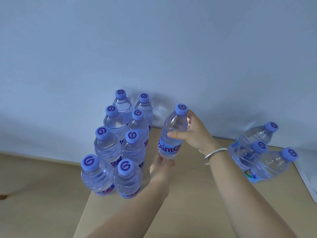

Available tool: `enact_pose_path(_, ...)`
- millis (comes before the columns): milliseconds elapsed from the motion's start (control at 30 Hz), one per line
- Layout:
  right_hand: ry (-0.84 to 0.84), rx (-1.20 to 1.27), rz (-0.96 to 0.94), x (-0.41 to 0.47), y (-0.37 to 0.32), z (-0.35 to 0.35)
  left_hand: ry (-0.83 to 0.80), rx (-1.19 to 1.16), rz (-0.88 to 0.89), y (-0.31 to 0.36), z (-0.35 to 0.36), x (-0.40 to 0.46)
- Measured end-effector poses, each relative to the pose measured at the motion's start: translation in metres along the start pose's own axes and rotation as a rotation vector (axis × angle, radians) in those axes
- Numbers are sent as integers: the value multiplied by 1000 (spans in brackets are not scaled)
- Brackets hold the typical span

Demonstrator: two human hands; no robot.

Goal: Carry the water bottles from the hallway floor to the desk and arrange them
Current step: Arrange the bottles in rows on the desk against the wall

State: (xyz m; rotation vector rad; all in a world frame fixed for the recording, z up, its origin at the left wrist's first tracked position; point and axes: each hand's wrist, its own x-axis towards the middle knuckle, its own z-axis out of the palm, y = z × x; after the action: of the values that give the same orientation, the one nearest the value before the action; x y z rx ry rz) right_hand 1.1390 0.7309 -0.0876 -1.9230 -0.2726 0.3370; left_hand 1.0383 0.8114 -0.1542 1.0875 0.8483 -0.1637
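Several clear water bottles (132, 148) with purple caps stand upright in two rows on the pale desk (188, 194), left of centre and against the wall. Just right of these rows, one more bottle (171, 133) is held tilted. My right hand (193, 133) grips its upper body, thumb across the front. My left hand (162, 167) holds its bottom end. At the desk's right end, three bottles (253, 152) lean together inside torn plastic wrap.
A plain white wall (154, 48) runs right behind the desk. The floor (34, 194) lies below the desk's left edge. A white surface (307, 177) sits beyond the desk's right edge. A silver bangle (214, 154) circles my right wrist.
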Motion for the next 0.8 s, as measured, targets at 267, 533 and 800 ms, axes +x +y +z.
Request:
enact_pose_path(267,-7,-117,-44,46,23,24,262,-213,-59,19,27,47)
enact_pose_path(533,1,-135,-145,70,31,29,403,-352,20,36,39,63)
enact_pose_path(800,83,-266,-215,77,40,29,352,-466,-13,43,51,75)
